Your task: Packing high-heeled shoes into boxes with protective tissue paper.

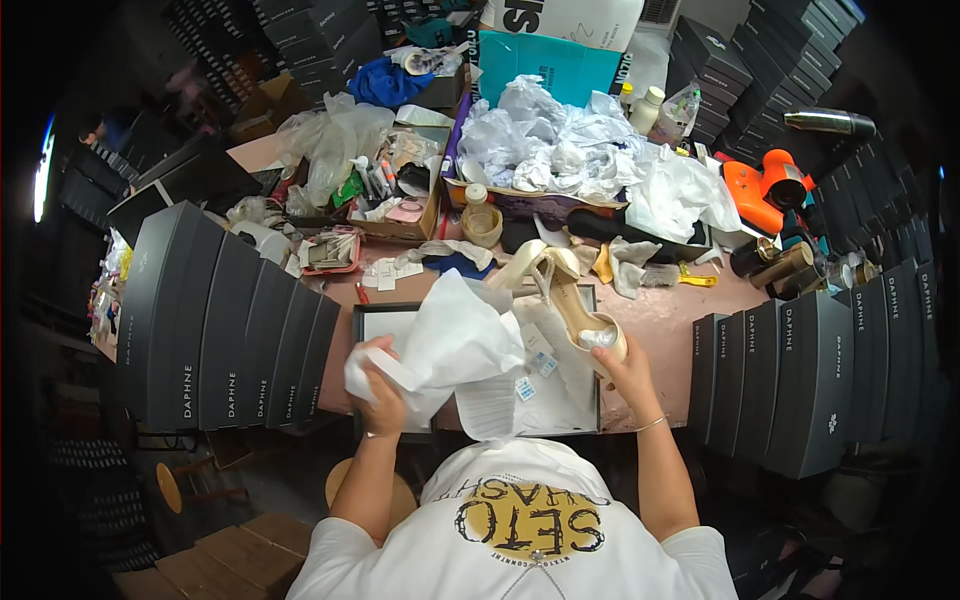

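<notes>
My left hand (380,398) is closed on a crumpled sheet of white tissue paper (455,335), which is lifted over the left part of an open shoebox. In my right hand (630,372) is a cream sandal (577,310), gripped at its toe end, with wadded paper stuffed in the toe. Its straps and heel point away from me, beside another cream shoe part that I cannot make out fully. Below both hands lies the open shoebox (560,432), dark-edged and white inside. Small tags with blue print (535,365) show near the sandal.
Rows of dark shoeboxes stand at left (225,330) and right (770,385). Behind are a carton of crumpled white paper (550,135), a cluttered carton (405,190), a glue jar (481,220), a yellow-handled brush (695,280), cloths, and an orange device (755,195).
</notes>
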{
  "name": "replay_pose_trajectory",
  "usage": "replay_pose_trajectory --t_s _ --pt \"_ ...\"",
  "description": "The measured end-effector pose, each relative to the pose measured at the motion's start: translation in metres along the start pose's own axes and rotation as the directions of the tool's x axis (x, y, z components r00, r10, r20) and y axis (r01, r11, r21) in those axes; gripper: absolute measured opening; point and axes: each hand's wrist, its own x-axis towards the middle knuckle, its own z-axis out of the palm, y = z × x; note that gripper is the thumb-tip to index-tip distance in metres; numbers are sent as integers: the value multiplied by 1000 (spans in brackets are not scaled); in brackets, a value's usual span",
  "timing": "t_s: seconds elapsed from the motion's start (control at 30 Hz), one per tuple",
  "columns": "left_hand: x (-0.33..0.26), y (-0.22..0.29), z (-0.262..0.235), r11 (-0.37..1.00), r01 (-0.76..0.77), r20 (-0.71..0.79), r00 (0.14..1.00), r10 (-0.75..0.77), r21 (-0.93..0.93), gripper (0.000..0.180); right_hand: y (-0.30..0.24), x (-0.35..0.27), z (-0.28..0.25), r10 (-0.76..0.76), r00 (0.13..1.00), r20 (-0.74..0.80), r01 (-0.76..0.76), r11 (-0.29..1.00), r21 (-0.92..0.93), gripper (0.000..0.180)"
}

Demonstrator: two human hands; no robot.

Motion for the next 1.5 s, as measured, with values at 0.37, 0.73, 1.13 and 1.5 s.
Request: replay_pose_trajectory --t_s 0.37,0.73,1.13,1.5 --pt "50 -11 30 762 -345 697 691 -189 548 101 -46 -4 -43 -306 847 435 451 847 -281 72" --pt "-40 -100 68 -53 998 960 9 -280 -25 71 -83 11 54 -639 548 539 833 362 -418 35" --pt "-89 -33 90 -24 917 569 226 -790 -398 67 -29 -19 126 -255 855 452 491 677 -548 29" --pt "-67 -64 81 -22 962 537 132 -833 -271 71 5 10 97 -668 692 274 701 530 -476 19"
